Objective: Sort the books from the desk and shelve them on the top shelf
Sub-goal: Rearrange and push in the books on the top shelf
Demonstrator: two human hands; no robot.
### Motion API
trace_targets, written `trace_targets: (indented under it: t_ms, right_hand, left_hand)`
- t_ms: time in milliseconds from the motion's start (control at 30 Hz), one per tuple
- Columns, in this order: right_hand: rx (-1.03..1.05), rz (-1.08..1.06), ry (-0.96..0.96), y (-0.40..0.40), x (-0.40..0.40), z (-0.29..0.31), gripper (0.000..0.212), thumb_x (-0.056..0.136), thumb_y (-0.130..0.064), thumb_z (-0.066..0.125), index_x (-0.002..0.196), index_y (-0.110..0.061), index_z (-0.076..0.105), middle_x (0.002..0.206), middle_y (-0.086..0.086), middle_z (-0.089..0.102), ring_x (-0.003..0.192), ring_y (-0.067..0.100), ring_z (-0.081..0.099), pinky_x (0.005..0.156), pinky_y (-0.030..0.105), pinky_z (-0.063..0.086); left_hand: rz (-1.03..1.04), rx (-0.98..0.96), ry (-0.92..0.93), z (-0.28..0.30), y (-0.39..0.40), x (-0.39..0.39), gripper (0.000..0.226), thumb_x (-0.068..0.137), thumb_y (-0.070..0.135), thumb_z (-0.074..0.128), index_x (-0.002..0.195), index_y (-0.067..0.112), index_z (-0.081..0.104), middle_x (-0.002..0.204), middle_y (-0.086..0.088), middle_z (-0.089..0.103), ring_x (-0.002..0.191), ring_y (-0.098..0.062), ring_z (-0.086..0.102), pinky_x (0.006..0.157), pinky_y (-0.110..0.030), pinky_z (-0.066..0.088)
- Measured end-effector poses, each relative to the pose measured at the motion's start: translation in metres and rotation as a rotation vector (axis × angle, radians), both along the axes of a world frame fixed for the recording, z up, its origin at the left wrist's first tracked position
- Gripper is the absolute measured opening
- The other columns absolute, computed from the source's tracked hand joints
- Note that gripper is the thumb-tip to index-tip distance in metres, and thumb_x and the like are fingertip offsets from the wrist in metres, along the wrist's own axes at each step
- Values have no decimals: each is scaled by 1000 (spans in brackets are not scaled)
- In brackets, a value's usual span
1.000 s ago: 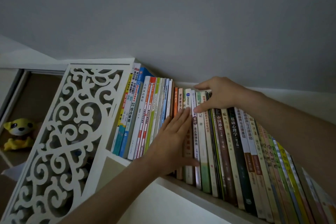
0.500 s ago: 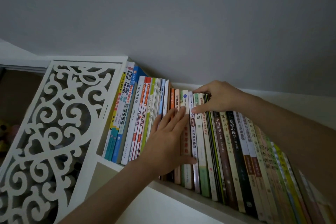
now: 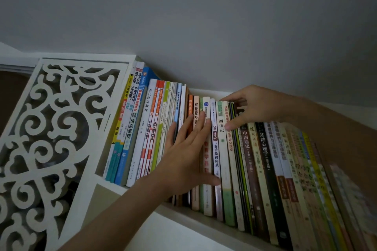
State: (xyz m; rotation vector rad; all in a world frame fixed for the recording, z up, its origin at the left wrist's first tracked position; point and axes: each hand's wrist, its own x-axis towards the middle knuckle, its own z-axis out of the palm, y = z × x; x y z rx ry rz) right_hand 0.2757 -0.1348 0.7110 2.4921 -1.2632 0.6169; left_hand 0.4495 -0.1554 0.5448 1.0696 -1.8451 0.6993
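A long row of upright books (image 3: 265, 153) fills the white top shelf (image 3: 204, 223). My left hand (image 3: 187, 155) lies flat, with straight fingers, against the spines of the orange, cream and white books in the middle of the row. My right hand (image 3: 255, 106) reaches over the tops of the neighbouring books. Its thumb presses on the cream spine with red lettering (image 3: 230, 144) and its fingers curl over the top edges of that book and the thin dark ones beside it. Taller textbooks (image 3: 132, 128) stand at the left end.
A white carved lattice panel (image 3: 51, 138) closes the shelf's left end. The grey wall (image 3: 204, 26) rises right behind the books. The row runs on to the lower right, where it blurs. Below the shelf board is a pale surface (image 3: 163, 236).
The view has swung a little to the right, so the yellow toy at the far left is out of sight. Both hands stay on the same books.
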Motion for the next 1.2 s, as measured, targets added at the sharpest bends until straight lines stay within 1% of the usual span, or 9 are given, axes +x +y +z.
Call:
trace_targets:
  t_ms: [167,333,433,500,600,700,900,1033,1200]
  right_hand:
    - [-80,-20,69,3,-2,-2,63,66,-50,81,124,-36,59,113,-11,69,101,9,66,94,40,52]
    - [-132,-18,91,7,0,-9,59,76,-51,73,129,-31,56,117,-6,68,97,9,66,86,29,52]
    - [-203,-29,72,5,11,-8,76,76,-53,72,140,-23,46,136,-2,57,117,15,58,94,29,44]
    - [-216,4,47,4,22,-7,80,74,-49,76,142,-22,43,140,-2,53,121,15,55,90,25,39]
    - [-189,55,70,0,35,-9,68,72,-45,79,132,-24,54,122,-3,66,99,10,66,75,18,47]
    - [-178,70,75,-7,38,-12,56,72,-42,80,122,-25,60,101,-6,71,78,5,68,69,23,54]
    - [-206,67,24,-14,37,-14,53,73,-42,79,120,-26,59,104,-4,70,81,8,68,74,30,56]
    - [-193,54,23,-12,38,-15,58,73,-43,79,123,-27,56,104,-4,69,84,10,67,77,31,56]
    - [-173,70,23,-11,38,-15,59,73,-40,80,125,-30,54,103,-7,68,83,7,67,76,29,55]
  left_hand:
    - [42,21,-5,2,3,-2,125,69,74,60,149,26,-22,153,10,-34,137,-9,-38,115,-48,-22]
    - [31,25,-21,-3,13,-1,118,73,73,57,150,24,-18,155,9,-29,138,-5,-35,118,-42,-17]
    - [60,21,-36,-11,15,7,114,76,71,57,150,26,-17,155,14,-26,138,-3,-35,119,-43,-14]
    - [92,19,-68,-14,15,10,118,74,69,61,149,28,-20,154,15,-28,137,-4,-36,118,-43,-16]
    - [103,37,-107,-19,14,11,126,70,68,66,146,29,-26,152,15,-33,136,-5,-38,116,-44,-21]
    - [118,28,-127,-23,13,13,128,69,68,66,146,29,-28,151,16,-36,137,-6,-38,116,-48,-19]
    - [184,28,-159,-21,12,20,125,72,65,66,146,27,-27,152,14,-34,137,-4,-37,115,-52,-18]
    - [190,28,-99,-27,18,17,127,71,63,68,146,27,-28,153,12,-34,135,-4,-39,115,-46,-21]
    - [68,93,12,-49,22,16,111,81,53,64,147,30,-22,150,19,-36,132,0,-42,114,-37,-22]
